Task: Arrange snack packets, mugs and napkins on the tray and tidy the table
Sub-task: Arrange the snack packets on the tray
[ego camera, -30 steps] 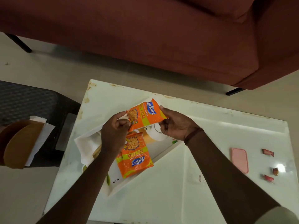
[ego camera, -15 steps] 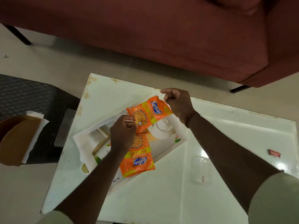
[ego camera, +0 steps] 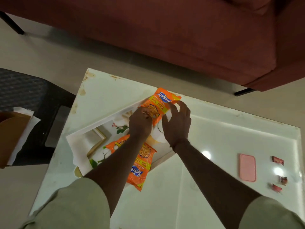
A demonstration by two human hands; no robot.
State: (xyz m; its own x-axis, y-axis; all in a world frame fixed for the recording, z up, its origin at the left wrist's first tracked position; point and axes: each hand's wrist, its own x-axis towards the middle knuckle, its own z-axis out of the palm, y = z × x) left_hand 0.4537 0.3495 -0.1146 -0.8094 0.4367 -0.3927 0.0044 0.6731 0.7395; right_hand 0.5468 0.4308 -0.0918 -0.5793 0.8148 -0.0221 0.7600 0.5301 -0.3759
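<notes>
— Where do we see the upper packet (ego camera: pixel 162 104)?

— At the tray's (ego camera: pixel 105 120) 1 o'clock corner, its logo end poking over the far rim. The tray sits at the 9 o'clock side of the desk (ego camera: pixel 214 138).

— And which way does it run?

— We read its long axis from 7 to 1 o'clock, with the logo end pointing to 1.

— Who holds it?

— The left hand (ego camera: pixel 140 123) pinches its 7 o'clock end. The right hand (ego camera: pixel 177 128) has its fingers (ego camera: pixel 183 107) spread loose at the packet's 3 o'clock edge; we cannot tell whether they touch it.

— What differs from half a second ago?

— Then we saw the packet lying flatter, nearer 8 to 2 o'clock, and the right hand curled at its far corner. Now the packet stands steeper and the right hand has loosened.

— The lower packet (ego camera: pixel 142 164)?

— It is unmoved, logo end toward 6 o'clock, its near end overhanging the tray's rim. A white mug (ego camera: pixel 158 136) shows between our wrists. A pink phone case (ego camera: pixel 247 167) lies at the desk's 3 o'clock side.
</notes>
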